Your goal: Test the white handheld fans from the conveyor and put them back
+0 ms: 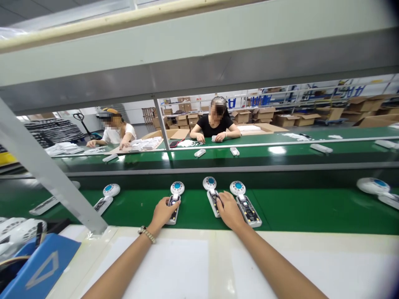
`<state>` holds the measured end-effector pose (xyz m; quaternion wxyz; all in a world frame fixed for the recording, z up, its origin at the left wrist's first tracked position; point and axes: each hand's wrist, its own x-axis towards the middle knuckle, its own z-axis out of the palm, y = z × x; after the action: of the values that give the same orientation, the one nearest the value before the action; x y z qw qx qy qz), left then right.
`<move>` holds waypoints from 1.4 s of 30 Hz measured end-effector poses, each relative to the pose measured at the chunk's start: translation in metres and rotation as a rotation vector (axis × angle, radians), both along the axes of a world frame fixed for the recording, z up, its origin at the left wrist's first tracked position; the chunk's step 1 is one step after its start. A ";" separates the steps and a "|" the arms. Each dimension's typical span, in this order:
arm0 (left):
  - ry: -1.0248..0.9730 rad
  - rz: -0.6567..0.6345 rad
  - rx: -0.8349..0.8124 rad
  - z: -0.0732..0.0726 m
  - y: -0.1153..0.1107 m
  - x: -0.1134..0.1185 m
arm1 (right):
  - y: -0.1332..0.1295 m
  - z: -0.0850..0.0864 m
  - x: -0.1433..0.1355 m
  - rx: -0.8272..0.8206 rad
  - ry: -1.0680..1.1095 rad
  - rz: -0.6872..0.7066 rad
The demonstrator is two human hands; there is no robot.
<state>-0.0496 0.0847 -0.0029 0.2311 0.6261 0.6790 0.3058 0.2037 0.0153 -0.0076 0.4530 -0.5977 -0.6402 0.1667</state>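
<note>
Several white handheld fan halves with round blue-centred heads and bare circuit boards lie on the green belt (296, 207). My left hand (162, 212) rests on the handle of one fan unit (175, 198), fingers closed over it. My right hand (229, 209) lies on the belt between a second fan unit (212, 193) and a third fan unit (246, 202), fingertips touching the second one's handle. Whether either hand truly grips is unclear.
Another fan unit (106, 197) lies left, one more (375, 189) far right. A slanted metal post (46, 174) crosses the left. A blue bin (40, 265) sits at lower left. Two people (215, 122) work across a second belt. A white bench top (187, 265) lies before me.
</note>
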 end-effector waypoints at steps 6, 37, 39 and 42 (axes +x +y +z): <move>-0.068 0.057 -0.114 0.013 0.010 -0.009 | -0.007 0.026 0.025 -0.171 -0.039 -0.247; -1.100 -0.488 -0.407 0.008 -0.094 0.066 | -0.079 0.006 -0.003 -0.478 1.157 0.363; -1.085 -0.493 -0.397 0.007 -0.094 0.065 | -0.079 0.006 -0.003 -0.475 1.133 0.370; -1.040 -0.493 -0.402 0.010 -0.096 0.064 | -0.080 0.008 -0.003 -0.471 1.062 0.384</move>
<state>0.0149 -0.0114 0.0072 0.7101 0.4775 0.3566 0.3749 0.2008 -0.0647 0.0004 0.5279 -0.3910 -0.3693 0.6573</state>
